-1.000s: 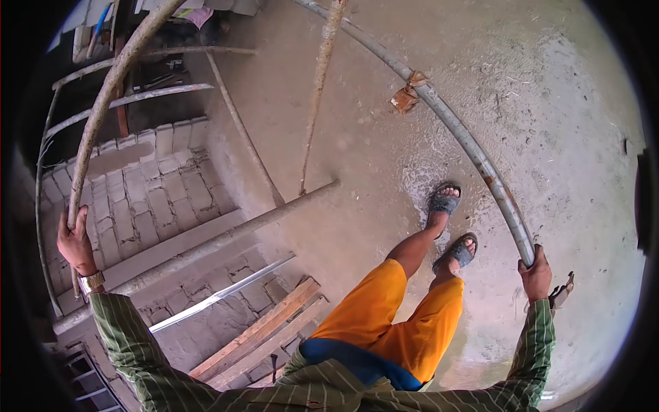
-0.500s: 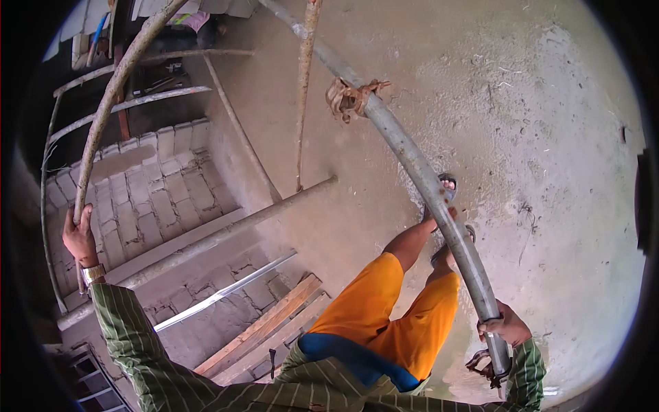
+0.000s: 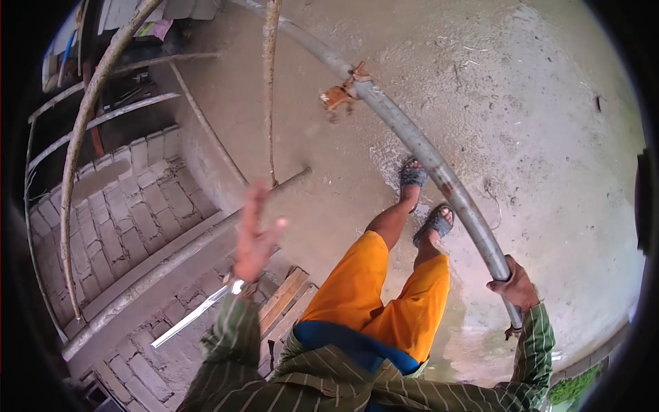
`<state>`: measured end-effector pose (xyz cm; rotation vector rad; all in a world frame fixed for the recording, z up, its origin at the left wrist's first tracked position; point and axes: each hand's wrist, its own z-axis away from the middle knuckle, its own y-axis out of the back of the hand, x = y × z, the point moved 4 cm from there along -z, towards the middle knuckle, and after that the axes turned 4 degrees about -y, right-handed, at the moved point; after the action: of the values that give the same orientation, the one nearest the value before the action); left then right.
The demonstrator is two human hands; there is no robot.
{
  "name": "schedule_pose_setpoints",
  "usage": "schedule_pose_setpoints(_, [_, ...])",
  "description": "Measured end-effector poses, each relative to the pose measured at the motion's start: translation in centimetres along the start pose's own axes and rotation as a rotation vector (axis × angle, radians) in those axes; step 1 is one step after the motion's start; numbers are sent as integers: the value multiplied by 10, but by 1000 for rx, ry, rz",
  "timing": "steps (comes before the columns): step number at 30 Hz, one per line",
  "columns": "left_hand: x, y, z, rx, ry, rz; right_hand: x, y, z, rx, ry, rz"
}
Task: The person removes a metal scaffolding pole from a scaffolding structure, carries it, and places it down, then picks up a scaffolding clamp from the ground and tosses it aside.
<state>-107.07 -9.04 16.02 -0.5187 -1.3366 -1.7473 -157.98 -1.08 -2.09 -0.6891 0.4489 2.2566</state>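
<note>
My right hand point(image 3: 516, 283) is wrapped round the lower end of a long grey metal pipe point(image 3: 432, 161), which slants up to the far left across the view. A rusty scaffold clamp point(image 3: 341, 93) sits on the pipe's upper part, and another clamp point(image 3: 512, 332) shows partly below my hand. My left hand point(image 3: 255, 237) is in the air, fingers stretched out and slightly blurred, with nothing in it. It is in front of a horizontal pole point(image 3: 171, 264). Left of it stands a thin upright pole point(image 3: 74, 172), apart from my hand.
A concrete block wall point(image 3: 130, 213) and crossing poles fill the left side. Wooden planks point(image 3: 283, 302) and a shiny metal strip point(image 3: 189, 319) lie below. Another thin pole point(image 3: 270, 96) stands near the middle. Part of a person point(image 3: 159, 29) shows at the top left. Wet concrete point(image 3: 549, 172) covers the right.
My left hand has let go of the upright pole and moved right, its fingers now spread. My right hand still grips the pipe, its clamp turned. My feet have shifted clear of the pipe.
</note>
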Motion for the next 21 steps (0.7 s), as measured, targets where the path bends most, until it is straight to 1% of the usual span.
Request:
schedule_pose_setpoints(1, [-28,-46,-6,-218,164,253,-12,-9,19,-197,-201,-249])
schedule_pose_setpoints(2, [-56,-91,-7,-408,375,454,-28,-16,27,-387,-377,-493])
schedule_pose_setpoints(3, [-55,-135,-15,-401,389,655,-24,-28,34,-535,-373,-612])
schedule_pose_setpoints(4, [-55,-160,-27,-402,415,854,-23,-38,40,-639,-407,-618])
schedule_pose_setpoints(5, [-54,-164,-47,-368,414,1072,-36,-38,42,-589,-377,-521])
schedule_pose_setpoints(6, [-49,-181,-71,-361,432,1303,-52,-37,51,-513,-373,-439])
schedule_pose_setpoints(7, [-40,-213,-87,-382,481,1545,-54,-38,58,-437,-347,-394])
schedule_pose_setpoints(9, [-48,-225,-125,-126,505,1352,-52,-31,54,-278,-277,-293])
schedule_pose_setpoints(10, [-49,-227,-135,-77,610,1253,-52,-27,59,-234,-224,-215])
schedule_pose_setpoints(11, [-48,-223,-140,10,680,1141,-49,-29,73,-162,-255,-139])
schedule_pose_setpoints(13, [-48,-249,-158,-83,553,1262,-54,-17,57,-20,-201,43])
schedule_pose_setpoints(14, [-52,-246,-164,-83,476,1291,-53,-13,56,120,-210,170])
schedule_pose_setpoints(15, [-43,-254,-172,-42,410,1392,-48,-10,48,297,-103,225])
schedule_pose_setpoints(16, [-43,-262,-176,-12,380,1441,-50,-5,48,393,-42,270])
schedule_pose_setpoints(17, [-42,-273,-176,-18,341,1464,-43,-1,46,443,-69,301])
schedule_pose_setpoints(18, [-42,-282,-178,3,325,1471,-29,1,44,484,6,293])
schedule_pose_setpoints(19, [-41,-289,-176,20,325,1493,-24,4,41,478,65,253])
schedule_pose_setpoints(21, [-51,-292,-172,67,400,1379,-14,13,33,271,15,150])
